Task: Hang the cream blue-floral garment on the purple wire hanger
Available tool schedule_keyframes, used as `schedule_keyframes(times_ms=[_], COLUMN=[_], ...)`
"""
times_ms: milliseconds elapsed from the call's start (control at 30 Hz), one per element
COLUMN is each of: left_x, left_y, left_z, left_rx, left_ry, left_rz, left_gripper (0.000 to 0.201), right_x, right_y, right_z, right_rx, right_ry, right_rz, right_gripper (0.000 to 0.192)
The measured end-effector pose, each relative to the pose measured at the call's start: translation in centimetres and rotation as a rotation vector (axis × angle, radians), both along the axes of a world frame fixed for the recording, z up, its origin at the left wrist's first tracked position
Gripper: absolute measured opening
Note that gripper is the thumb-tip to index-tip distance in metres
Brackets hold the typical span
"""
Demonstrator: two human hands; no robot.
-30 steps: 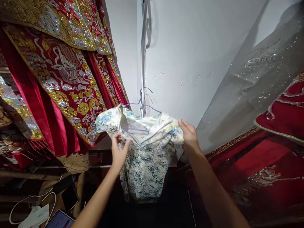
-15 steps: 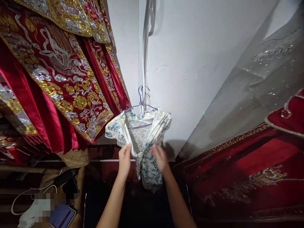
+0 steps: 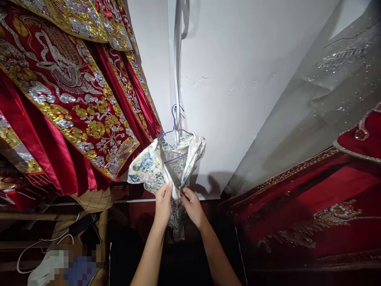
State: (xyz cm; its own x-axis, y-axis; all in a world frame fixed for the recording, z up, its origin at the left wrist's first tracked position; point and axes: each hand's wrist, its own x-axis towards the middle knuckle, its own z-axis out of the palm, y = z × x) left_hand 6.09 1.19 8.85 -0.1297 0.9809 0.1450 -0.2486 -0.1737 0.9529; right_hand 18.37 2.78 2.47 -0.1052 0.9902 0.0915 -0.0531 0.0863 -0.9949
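Note:
A small white dress with a blue and green flower print hangs on a purple wire hanger from a white strip on the wall. My left hand pinches the left front edge of the dress at chest height. My right hand pinches the right front edge, and the two hands almost touch at the dress's opening. The lower part of the dress hangs down between my forearms.
Red robes with gold and silver embroidery hang at the left. More red embroidered cloth and a grey sequinned veil fill the right. A white cable and a dark phone lie at the lower left.
My hands came in from the dress's shoulders to its front opening. The dress, spread wide before, now hangs narrow and gathered on the hanger.

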Motion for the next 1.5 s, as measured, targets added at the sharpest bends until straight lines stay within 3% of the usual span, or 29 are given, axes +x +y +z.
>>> schedule_keyframes(times_ms=[67,200,300,400,467,633,733,833,900,967,1033,1133,1233,1333,1500], left_x=[0.1,-0.5,-0.5,0.1,0.5,0.6,-0.3,-1.6,-2.3,-2.8,-3.0,-3.1,-3.0,-3.0,-3.2], left_y=[-0.1,-0.7,-1.3,-1.4,-1.2,-0.2,0.3,1.1,1.8,2.6,3.6,5.4,7.3,8.5,8.7], left_z=[-0.4,-2.5,-4.8,-6.2,-6.5,-6.2,-6.4,-6.2,-4.9,-2.3,1.7,8.4,12.8,13.4,11.0], left_rx=[0.01,0.094,0.1,0.1,0.134,0.218,0.225,0.22,0.224,0.28,0.4,0.588,0.718,0.754,0.688], left_ry=[-0.013,-0.064,0.123,0.334,0.42,0.583,0.671,0.807,0.869,0.853,0.767,0.68,0.794,0.89,0.866], left_rz=[0.008,0.165,0.109,0.047,0.044,-0.017,-0.044,-0.117,-0.204,-0.238,-0.156,0.096,0.161,0.188,0.267], left_gripper=[0.035,0.027,0.038,0.02,0.013,0.012,0.012,0.009,0.01,0.01,0.012,0.036,0.02,0.017,0.015], right_x=[0.1,0.9,1.2,0.8,0.5,0.5,0.3,-0.1,-0.3,-0.2,0.0,0.3,0.4,0.0,-1.5], right_y=[-0.2,-1.0,-1.9,-2.4,-1.9,2.8,6.2,7.9,8.0,7.5,6.8,6.1,6.2,6.9,8.2], right_z=[0.0,0.9,2.0,3.3,4.6,10.9,15.4,18.3,19.2,19.6,19.7,19.8,19.3,17.9,15.1], right_rx=[-0.007,-0.091,-0.143,-0.155,-0.122,0.052,0.061,0.098,0.145,0.18,0.204,0.249,0.304,0.312,0.352], right_ry=[0.002,-0.027,-0.052,-0.038,0.022,0.092,0.192,0.242,0.237,0.207,0.156,0.078,0.022,-0.016,-0.099], right_rz=[-0.059,-0.141,-0.078,0.021,-0.02,-0.249,-0.202,-0.17,-0.159,-0.153,-0.146,-0.113,-0.098,-0.127,-0.2], right_gripper=[0.022,0.019,0.018,0.017,0.017,0.018,0.013,0.012,0.013,0.013,0.012,0.011,0.011,0.013,0.021])
